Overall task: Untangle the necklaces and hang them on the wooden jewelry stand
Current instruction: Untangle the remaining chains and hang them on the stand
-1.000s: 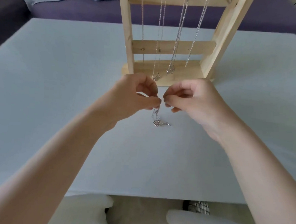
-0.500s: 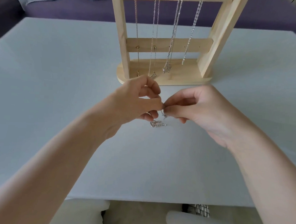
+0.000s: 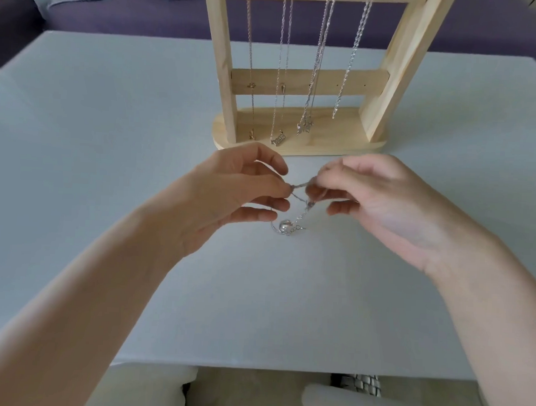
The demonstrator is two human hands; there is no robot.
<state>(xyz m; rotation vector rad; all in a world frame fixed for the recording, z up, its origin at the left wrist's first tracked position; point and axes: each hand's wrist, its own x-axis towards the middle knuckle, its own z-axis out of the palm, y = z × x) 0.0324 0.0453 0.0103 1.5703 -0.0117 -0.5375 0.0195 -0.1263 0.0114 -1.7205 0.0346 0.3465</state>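
1. One loose necklace [image 3: 294,216] sits between our hands, just in front of the wooden jewelry stand [image 3: 298,139]. Its taut part runs roughly left-right between our fingertips; the rest drops to the table [image 3: 107,163], pendant and clasp lying there.
2. Left hand [image 3: 230,194]: thumb and forefinger pinch the chain's left end, other fingers loosely curled.
3. Right hand [image 3: 381,202]: fingertips pinch the chain's right end, palm turned up.
4. Versus half a second ago: our hands have pulled apart, so a short span of chain now shows between them; before, the fingertips nearly touched.
5. Four hung necklaces [image 3: 313,81] hang straight down on the stand.
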